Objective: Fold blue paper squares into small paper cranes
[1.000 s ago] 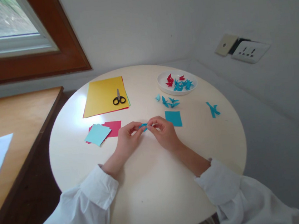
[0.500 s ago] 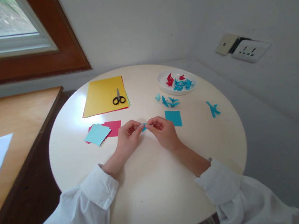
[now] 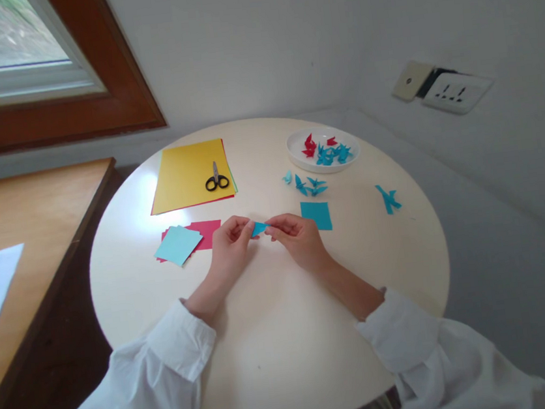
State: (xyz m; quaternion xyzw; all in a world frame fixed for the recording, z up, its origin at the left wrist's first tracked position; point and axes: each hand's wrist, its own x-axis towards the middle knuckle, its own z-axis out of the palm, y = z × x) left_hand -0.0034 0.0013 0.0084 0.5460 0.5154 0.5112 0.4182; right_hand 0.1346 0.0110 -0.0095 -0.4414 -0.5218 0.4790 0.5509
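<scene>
Over the middle of a round cream table (image 3: 277,335), my left hand (image 3: 228,249) and my right hand (image 3: 298,237) pinch the two ends of a small folded blue paper piece (image 3: 258,228). Both hands have their fingers closed on it, just above the tabletop. A flat blue paper square (image 3: 316,216) lies right beside my right hand. Further back, a few small folded blue paper figures (image 3: 307,185) rest loose on the table. A white plate (image 3: 296,152) behind them holds several red and blue folded figures.
Black scissors (image 3: 216,179) lie on a yellow sheet stack (image 3: 185,175) at the back left. A light blue square (image 3: 177,245) overlaps red paper (image 3: 208,231). A blue paper scrap (image 3: 387,199) lies at right. A wooden desk (image 3: 23,220) with white paper stands at left.
My hands have shifted slightly away from me and the blue piece now shows as a flatter triangle between the fingertips. Nothing else on the table has moved.
</scene>
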